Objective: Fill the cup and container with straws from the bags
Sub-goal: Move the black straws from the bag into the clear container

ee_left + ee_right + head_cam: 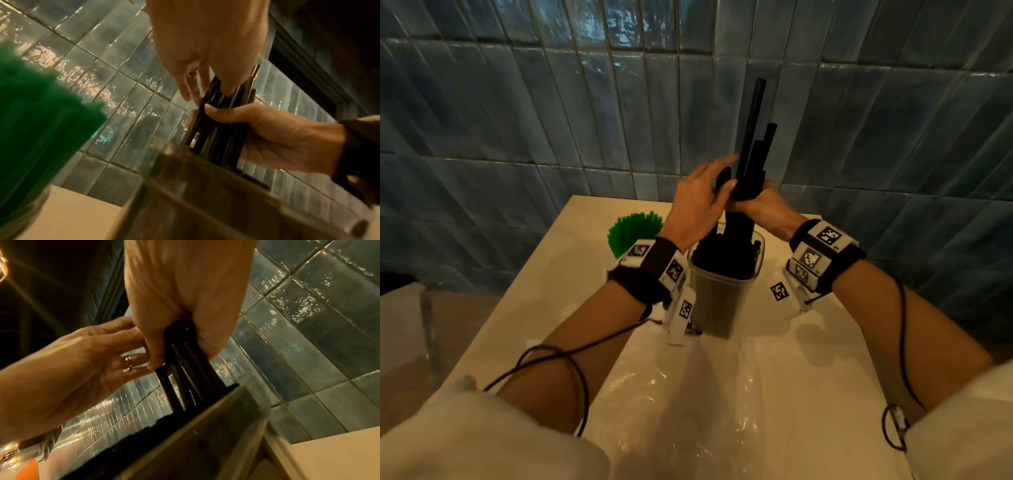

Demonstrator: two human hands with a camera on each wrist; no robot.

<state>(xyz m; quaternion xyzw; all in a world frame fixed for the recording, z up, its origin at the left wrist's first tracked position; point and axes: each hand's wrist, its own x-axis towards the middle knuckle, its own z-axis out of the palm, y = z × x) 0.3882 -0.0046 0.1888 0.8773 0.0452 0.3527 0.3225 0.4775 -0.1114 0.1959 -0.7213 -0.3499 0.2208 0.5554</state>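
Note:
A clear container (722,301) stands mid-table, packed with black straws. Just above it, both hands hold a bundle of black straws (751,164) upright, its lower ends dipping among those in the container. My right hand (767,205) wraps the bundle from the right, thumb across it (216,112). My left hand (702,202) pinches the bundle from the left, thumb in front and fingers (189,91) behind. One straw sticks up higher than the others. Green straws (635,229) fill a cup behind and to the left.
A crumpled clear plastic bag (688,411) lies on the cream table (825,359) between my forearms. A blue tiled wall (551,120) rises right behind the table. The table's left edge drops off beside a lower surface (400,335).

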